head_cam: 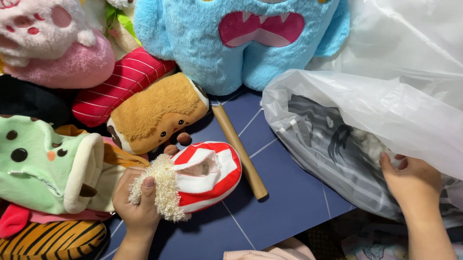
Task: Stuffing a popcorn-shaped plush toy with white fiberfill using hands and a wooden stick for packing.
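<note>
My left hand [140, 202] is closed around the fuzzy cream end of a red-and-white striped plush toy [207, 174]; my thumb lies across the fluff and my fingertips curl under the far side. The toy rests on the dark blue mat [286, 203], just beside a wooden stick [240, 149] and near a tan plush [155, 112] with a small face. My right hand [413, 181] is at the mouth of a translucent plastic bag [371, 117], fingers curled over its edge and pressing on the grey striped fabric [327, 146] inside; whether I truly pinch the film or only lean on it I cannot tell.

What worries me: I hold the toy only by its loose fluffy end, so I judge it could swing or slip if lifted, and knock the stick into a roll. The bag film looks thin and slack, so its mouth may fold shut under my right hand. The blue monster plush [237, 34] and green plush [31, 163] crowd close, and a wide sweep might drag them along.
</note>
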